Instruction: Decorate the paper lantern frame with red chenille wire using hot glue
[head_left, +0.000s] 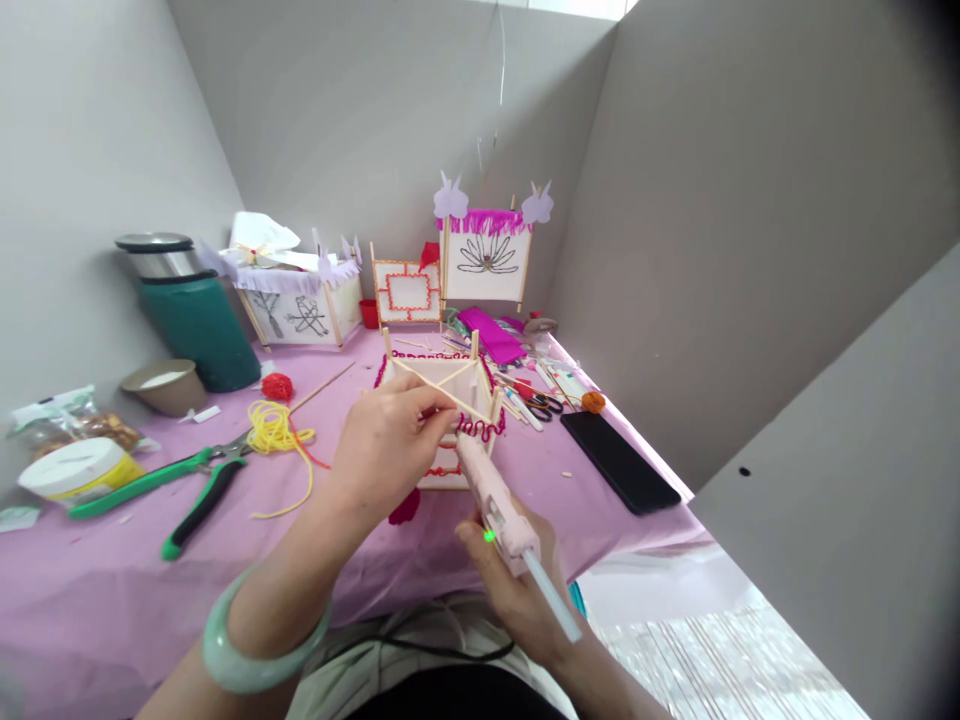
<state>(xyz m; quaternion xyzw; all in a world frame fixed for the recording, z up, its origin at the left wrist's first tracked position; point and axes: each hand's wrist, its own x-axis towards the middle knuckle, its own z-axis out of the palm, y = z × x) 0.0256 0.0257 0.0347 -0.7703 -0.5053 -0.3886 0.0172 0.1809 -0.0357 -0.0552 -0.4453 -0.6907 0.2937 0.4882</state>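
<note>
A pale pink hot glue gun (pixel 501 510) is in my right hand (pixel 525 590), with a glue stick (pixel 551 595) poking out of its back and a green light glowing. Its nozzle points at the front rim of a small box lantern (pixel 446 480), made of wooden sticks and white panels with dark-pink and red yarn trim. My left hand (pixel 397 430) is over that lantern, thumb and fingers pinched together close to the nozzle. Whatever it pinches is too small or hidden to make out. Two thin sticks (pixel 424 377) cross over the lantern's open top.
Green-handled pliers (pixel 199 480) and yellow yarn (pixel 274 428) lie at left, before a teal bottle (pixel 199 330) and a bowl (pixel 163 385). On the right are scissors (pixel 545 405) and a black phone (pixel 619 460). Decorated lanterns (pixel 487 260) stand behind, near grey partition walls (pixel 390 120).
</note>
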